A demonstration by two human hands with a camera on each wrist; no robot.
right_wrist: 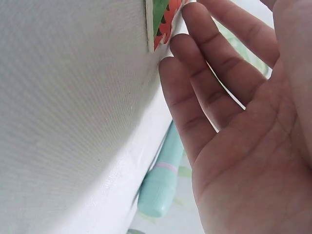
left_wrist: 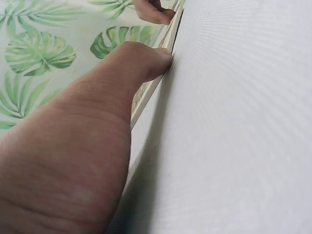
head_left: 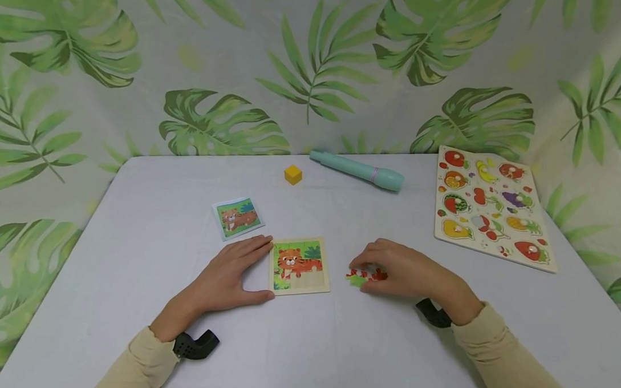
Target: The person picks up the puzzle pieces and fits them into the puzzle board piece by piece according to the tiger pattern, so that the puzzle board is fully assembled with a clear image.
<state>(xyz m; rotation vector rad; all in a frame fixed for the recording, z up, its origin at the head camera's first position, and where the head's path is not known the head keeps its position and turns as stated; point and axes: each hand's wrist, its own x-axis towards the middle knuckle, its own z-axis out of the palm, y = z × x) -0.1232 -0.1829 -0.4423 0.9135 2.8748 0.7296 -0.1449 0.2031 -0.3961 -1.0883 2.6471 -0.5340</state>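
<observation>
A square wooden tiger puzzle (head_left: 315, 282) lies on the table, its lower right part showing bare wood. My left hand (head_left: 229, 274) rests at its left side, fingertips at the upper left corner and thumb at the lower left. In the left wrist view that thumb (left_wrist: 158, 61) touches the board's edge. To the right, my right hand (head_left: 397, 268) bends loosely over loose red and green puzzle pieces (head_left: 358, 279), thumb on the near side. The right wrist view shows its fingertips beside a piece (right_wrist: 163, 22); no firm grip is visible there.
A tiger picture card (head_left: 238, 218) lies beyond my left hand. Farther back are a yellow block (head_left: 293, 174) and a mint-green tube-shaped object (head_left: 360, 170). A fruit peg puzzle board (head_left: 444, 196) lies at the right of the white table (head_left: 305, 342).
</observation>
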